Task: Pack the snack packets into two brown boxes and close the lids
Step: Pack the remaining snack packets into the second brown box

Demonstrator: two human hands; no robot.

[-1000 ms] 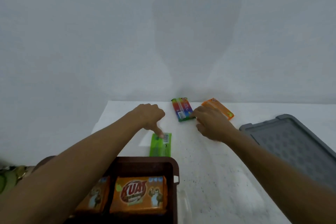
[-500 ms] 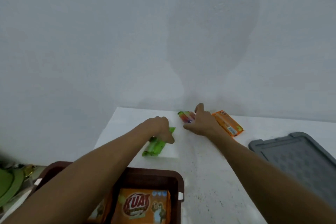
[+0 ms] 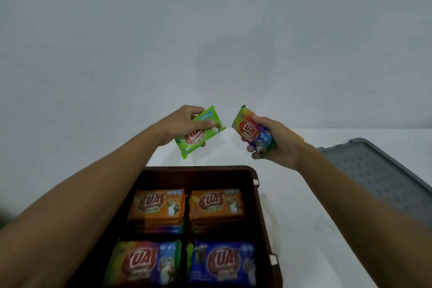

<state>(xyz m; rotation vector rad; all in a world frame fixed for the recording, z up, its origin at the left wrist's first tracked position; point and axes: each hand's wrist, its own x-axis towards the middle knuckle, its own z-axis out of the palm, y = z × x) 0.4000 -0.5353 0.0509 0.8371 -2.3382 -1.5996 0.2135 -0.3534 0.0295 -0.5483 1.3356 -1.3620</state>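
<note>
My left hand (image 3: 181, 124) grips a green snack packet (image 3: 198, 134), lifted above the white table. My right hand (image 3: 278, 141) holds a rainbow-coloured snack packet (image 3: 251, 132), also raised, a short gap apart from the green one. Below them an open brown box (image 3: 256, 177) holds stacked packets: two orange stacks (image 3: 216, 203) at the far side, a rainbow one (image 3: 142, 262) and a blue one (image 3: 222, 262) near me. A sliver of an orange packet (image 3: 300, 138) on the table peeks out behind my right hand.
A grey lid (image 3: 378, 170) lies flat on the white table (image 3: 304, 217) to the right of the box. A pale wall rises behind the table.
Both hands have lifted their packets off the table and drawn them back toward the box. The view has tilted down, showing more of the box's contents.
</note>
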